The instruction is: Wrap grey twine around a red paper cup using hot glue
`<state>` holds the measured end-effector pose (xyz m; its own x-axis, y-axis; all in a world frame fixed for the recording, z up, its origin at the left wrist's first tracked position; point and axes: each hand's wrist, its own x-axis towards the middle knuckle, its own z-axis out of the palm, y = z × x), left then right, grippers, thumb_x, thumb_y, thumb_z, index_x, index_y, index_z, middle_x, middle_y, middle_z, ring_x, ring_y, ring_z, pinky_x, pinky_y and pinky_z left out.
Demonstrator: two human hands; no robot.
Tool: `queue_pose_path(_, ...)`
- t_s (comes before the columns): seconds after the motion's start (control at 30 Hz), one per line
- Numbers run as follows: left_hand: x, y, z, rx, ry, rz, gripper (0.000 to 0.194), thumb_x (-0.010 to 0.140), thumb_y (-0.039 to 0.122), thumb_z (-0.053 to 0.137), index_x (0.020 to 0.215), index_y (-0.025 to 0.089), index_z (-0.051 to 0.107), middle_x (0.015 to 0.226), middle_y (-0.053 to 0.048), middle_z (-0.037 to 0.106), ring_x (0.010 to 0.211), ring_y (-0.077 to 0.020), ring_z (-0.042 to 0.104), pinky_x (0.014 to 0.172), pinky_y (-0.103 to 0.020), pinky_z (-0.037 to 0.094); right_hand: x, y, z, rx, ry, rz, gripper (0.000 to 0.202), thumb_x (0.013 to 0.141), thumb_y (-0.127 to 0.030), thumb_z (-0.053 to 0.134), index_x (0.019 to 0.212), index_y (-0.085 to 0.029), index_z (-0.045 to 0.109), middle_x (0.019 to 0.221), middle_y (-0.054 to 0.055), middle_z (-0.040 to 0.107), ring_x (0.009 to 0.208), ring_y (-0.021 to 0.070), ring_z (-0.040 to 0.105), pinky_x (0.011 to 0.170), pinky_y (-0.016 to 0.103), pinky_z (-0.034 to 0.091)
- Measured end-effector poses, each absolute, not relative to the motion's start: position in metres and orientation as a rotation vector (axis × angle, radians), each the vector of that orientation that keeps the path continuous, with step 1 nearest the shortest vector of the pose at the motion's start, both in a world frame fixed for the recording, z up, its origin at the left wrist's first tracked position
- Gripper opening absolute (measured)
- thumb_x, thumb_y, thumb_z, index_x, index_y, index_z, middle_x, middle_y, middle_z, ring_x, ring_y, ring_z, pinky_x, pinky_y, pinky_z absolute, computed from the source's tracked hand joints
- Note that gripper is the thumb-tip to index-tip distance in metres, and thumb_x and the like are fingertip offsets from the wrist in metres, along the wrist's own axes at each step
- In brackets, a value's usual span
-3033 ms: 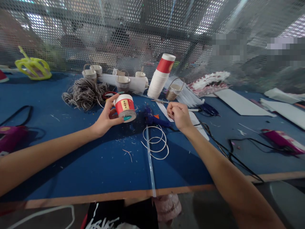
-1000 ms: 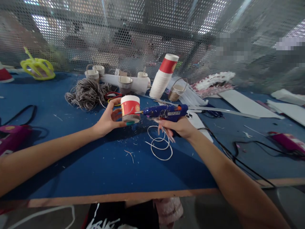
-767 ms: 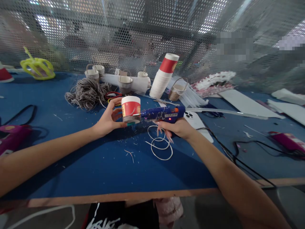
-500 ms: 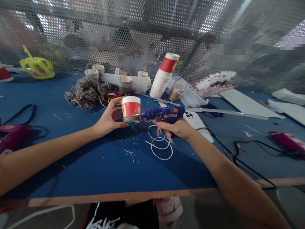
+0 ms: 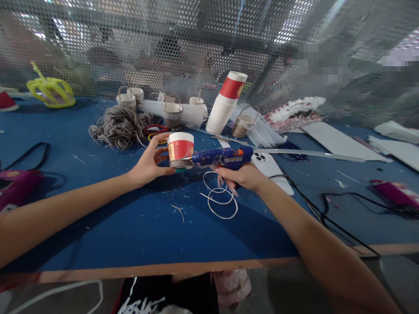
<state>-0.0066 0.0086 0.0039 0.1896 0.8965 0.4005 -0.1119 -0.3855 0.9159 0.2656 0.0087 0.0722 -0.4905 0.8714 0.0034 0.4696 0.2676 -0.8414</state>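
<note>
My left hand (image 5: pixel 151 160) grips a red and white paper cup (image 5: pixel 181 147) from its left side, thumb under the base and fingers behind. Cord looks wound around the cup's lower edge. My right hand (image 5: pixel 237 174) is closed around a blue hot glue gun (image 5: pixel 222 158), whose tip points left at the cup's lower right side. Whether the tip touches the cup I cannot tell. A long clear glue stick (image 5: pixel 304 152) sticks out of the gun's rear. Below the gun, a loose white cord (image 5: pixel 222 203) lies in loops on the blue table.
Behind the cup are a bundle of grey cord (image 5: pixel 119 126), red-handled scissors (image 5: pixel 155 128) and small handled cup baskets (image 5: pixel 172 114). A leaning stack of paper cups (image 5: pixel 225 104) stands further right. A white phone (image 5: pixel 273 172) lies beside my right hand; a black cable (image 5: pixel 304 200) trails right.
Almost nothing differs. The cup has turned or shifted very slightly to the right, and the glue gun's tip sits a touch further left against its lower side.
</note>
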Motion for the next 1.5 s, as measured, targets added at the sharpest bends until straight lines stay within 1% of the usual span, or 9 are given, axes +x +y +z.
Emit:
queue_pose_path(0.13, -0.0069, 0.009, 0.0037, 1.556, 0.763, 1.36, 0.085, 0.055, 0.022, 0.091, 0.126, 0.031, 0.044, 0.139, -0.006, 0.049, 0.117, -0.0256, 0.059, 0.095, -0.041, 0.056, 0.2659, 0.0092, 0.0724, -1.215, -2.08, 1.123, 0.024, 0.076, -0.041, 0.066, 0.065, -0.02, 0.06, 0.036, -0.006, 0.048, 0.031, 0.0095, 0.047, 0.04, 0.026, 0.044)
queue_pose_path(0.27, -0.0074, 0.0092, 0.0037, 1.575, 0.762, 1.343, 0.084, 0.057, 0.023, 0.091, 0.126, 0.032, 0.044, 0.138, -0.006, 0.051, 0.116, -0.026, 0.06, 0.094, -0.042, 0.056, 0.2674, 0.0097, 0.0718, -1.205, -2.082, 1.11, 0.022, 0.077, -0.039, 0.065, 0.068, -0.02, 0.062, 0.038, -0.006, 0.05, 0.032, 0.0099, 0.047, 0.041, 0.027, 0.045)
queue_pose_path(0.47, -0.0065, 0.0078, 0.0055, 1.527, 0.78, 1.352, 0.085, 0.054, 0.02, 0.091, 0.124, 0.031, 0.045, 0.135, -0.005, 0.052, 0.113, -0.025, 0.06, 0.093, -0.042, 0.057, 0.2704, 0.0117, 0.0686, -1.239, -2.124, 1.076, 0.037, 0.081, -0.044, 0.064, 0.053, -0.021, 0.057, 0.036, -0.003, 0.049, 0.034, 0.0111, 0.05, 0.049, 0.031, 0.049)
queue_pose_path(0.83, -0.0055, 0.0069, 0.0073, 1.469, 0.785, 1.347, 0.086, 0.052, 0.014, 0.09, 0.124, 0.031, 0.046, 0.135, -0.005, 0.05, 0.111, -0.0227, 0.06, 0.092, -0.039, 0.057, 0.2719, 0.0123, 0.0678, -1.225, -2.101, 1.104, 0.032, 0.08, -0.042, 0.064, 0.057, -0.02, 0.059, 0.036, -0.004, 0.049, 0.034, 0.0115, 0.051, 0.05, 0.031, 0.049)
queue_pose_path(1.0, -0.0048, 0.0065, 0.0083, 1.465, 0.782, 1.353, 0.085, 0.05, 0.017, 0.091, 0.122, 0.031, 0.047, 0.135, -0.004, 0.05, 0.109, -0.0231, 0.06, 0.092, -0.041, 0.056, 0.2743, 0.0148, 0.0655, -1.196, -2.119, 1.101, 0.034, 0.082, -0.044, 0.064, 0.057, -0.021, 0.058, 0.036, -0.004, 0.049, 0.036, 0.0111, 0.05, 0.052, 0.03, 0.05)
queue_pose_path(1.1, -0.0041, 0.006, 0.009, 1.447, 0.785, 1.351, 0.084, 0.05, 0.017, 0.091, 0.121, 0.031, 0.047, 0.134, -0.004, 0.05, 0.109, -0.0228, 0.06, 0.091, -0.04, 0.056, 0.275, 0.0149, 0.0649, -1.192, -2.115, 1.089, 0.036, 0.082, -0.045, 0.064, 0.056, -0.021, 0.057, 0.037, -0.004, 0.049, 0.037, 0.0113, 0.051, 0.052, 0.03, 0.051)
queue_pose_path(1.27, -0.0041, 0.0067, 0.0074, 1.426, 0.785, 1.368, 0.086, 0.049, 0.02, 0.093, 0.121, 0.031, 0.049, 0.134, -0.004, 0.051, 0.109, -0.0228, 0.061, 0.09, -0.038, 0.057, 0.2742, 0.0125, 0.0685, -1.192, -2.103, 1.098, 0.033, 0.081, -0.043, 0.064, 0.057, -0.021, 0.057, 0.037, -0.005, 0.049, 0.037, 0.0116, 0.052, 0.052, 0.03, 0.05)
queue_pose_path(1.4, -0.0057, 0.0081, 0.0046, 1.446, 0.8, 1.369, 0.085, 0.052, 0.023, 0.093, 0.123, 0.032, 0.049, 0.135, -0.005, 0.052, 0.11, -0.024, 0.061, 0.091, -0.041, 0.057, 0.2728, 0.0106, 0.0716, -1.212, -2.101, 1.098, 0.039, 0.081, -0.043, 0.064, 0.051, -0.022, 0.053, 0.037, -0.004, 0.048, 0.037, 0.0115, 0.05, 0.052, 0.031, 0.051)
queue_pose_path(1.5, -0.0066, 0.0083, 0.0034, 1.469, 0.795, 1.37, 0.082, 0.055, 0.024, 0.092, 0.124, 0.032, 0.048, 0.135, -0.006, 0.052, 0.114, -0.0256, 0.06, 0.093, -0.043, 0.056, 0.2726, 0.0093, 0.0736, -1.202, -2.104, 1.084, 0.041, 0.081, -0.045, 0.064, 0.049, -0.023, 0.052, 0.037, -0.004, 0.049, 0.039, 0.0124, 0.052, 0.054, 0.032, 0.053)
